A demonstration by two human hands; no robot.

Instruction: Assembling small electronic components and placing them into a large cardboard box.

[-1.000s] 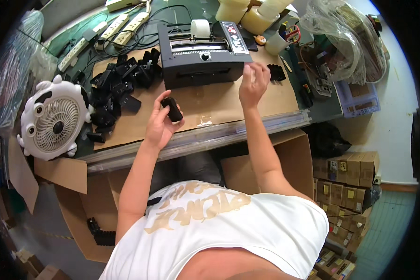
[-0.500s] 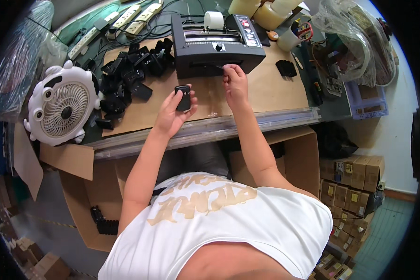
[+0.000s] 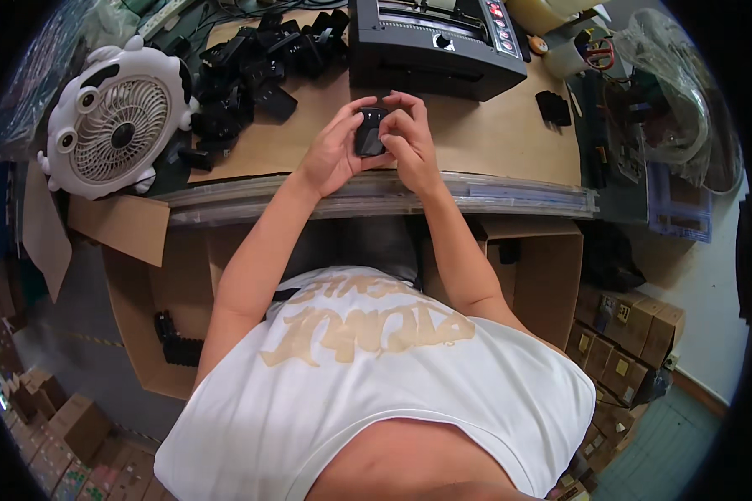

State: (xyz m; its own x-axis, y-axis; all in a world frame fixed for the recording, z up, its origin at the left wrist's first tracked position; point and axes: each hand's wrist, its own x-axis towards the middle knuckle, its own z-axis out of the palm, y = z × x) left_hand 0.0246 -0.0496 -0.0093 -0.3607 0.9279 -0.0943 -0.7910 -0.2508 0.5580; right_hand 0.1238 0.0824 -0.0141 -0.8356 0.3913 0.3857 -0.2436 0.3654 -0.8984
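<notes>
A small black plastic case (image 3: pixel 370 136), rounded and rectangular with small light marks near its top, is held above the front of the table. My left hand (image 3: pixel 336 149) is closed round its left side, thumb along the edge. From the right, my right hand (image 3: pixel 410 142) grips the same case, its bent thumb and fingers against the right edge and face. Whether anything thin lies between the right fingertips and the case cannot be made out. Just behind the hands stands a black tape dispenser machine (image 3: pixel 434 63) with a front slot and a button panel.
To the left lies a heap of black plastic parts (image 3: pixel 263 63), beside a white cow-shaped fan (image 3: pixel 121 125). One black piece (image 3: pixel 553 108) rests on the right of the brown board (image 3: pixel 497 142). Open cardboard boxes (image 3: pixel 543 267) sit under the table edge. A cup of tools (image 3: pixel 566 58) stands back right.
My right hand has left the machine's slot, where it pinched a dark strip, and come to the case. The left hand has moved right with the case. The view has shifted.
</notes>
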